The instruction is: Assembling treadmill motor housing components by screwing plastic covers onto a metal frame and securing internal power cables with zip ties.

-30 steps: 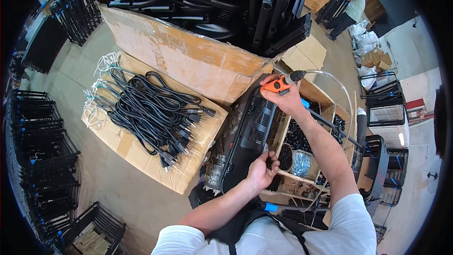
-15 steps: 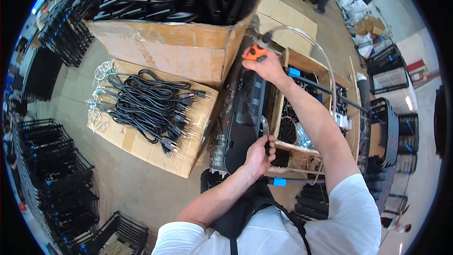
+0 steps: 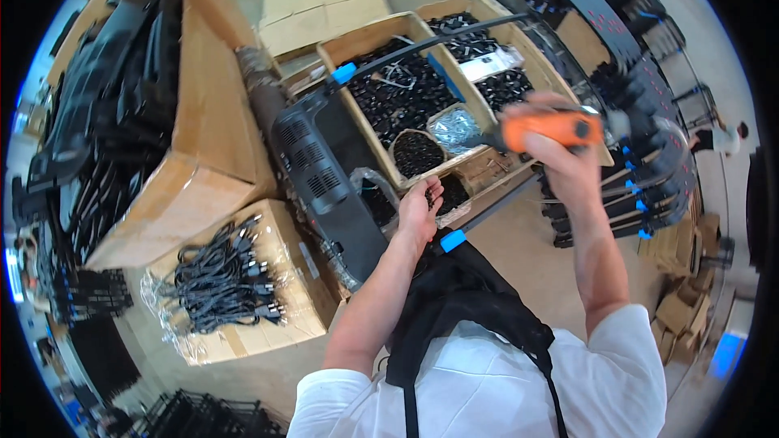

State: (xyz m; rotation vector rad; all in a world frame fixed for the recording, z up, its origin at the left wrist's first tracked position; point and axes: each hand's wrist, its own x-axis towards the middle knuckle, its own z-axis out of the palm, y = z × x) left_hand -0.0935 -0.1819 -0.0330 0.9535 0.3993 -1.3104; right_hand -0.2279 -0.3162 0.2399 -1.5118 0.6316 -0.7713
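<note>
Orange driver point(image 3: 550, 130) up high, gripped tight in right hand point(image 3: 568, 164), fingers wrapped full round the handle, dark nose pointing left over the wooden crate point(image 3: 381, 36). Raised well clear of the black panel point(image 3: 324, 182) below. Left hand point(image 3: 419, 212) down at the panel's right edge, fingers half curled, tips resting against clear plastic point(image 3: 369, 182) beside it; cannot tell whether anything small sits pinched inside. Panel itself long and dark, vented along its face, lying slantwise from near the crate down toward the apron point(image 3: 458, 308). Just beside the left hand, a thin dark bar with a blue cap point(image 3: 452, 239) running up and right beneath the right forearm. Second blue cap point(image 3: 344, 74) on another bar crossing over the crate. Crate split into compartments, packed with small black parts point(image 3: 398, 97); a round tub point(image 3: 418, 154) of the same and a clear bag point(image 3: 457, 128) of shiny bits near its front wall. Left of the panel, a flat carton point(image 3: 304, 288) topped with plastic and a heap of black cables point(image 3: 221, 276). Behind that, a big open cardboard box point(image 3: 207, 134) stuffed with black pieces. Far right, stacked black frames point(image 3: 649, 162) with blue tips, flattened cardboard point(image 3: 677, 308) on the floor, and a person point(image 3: 718, 138) standing far off.
</note>
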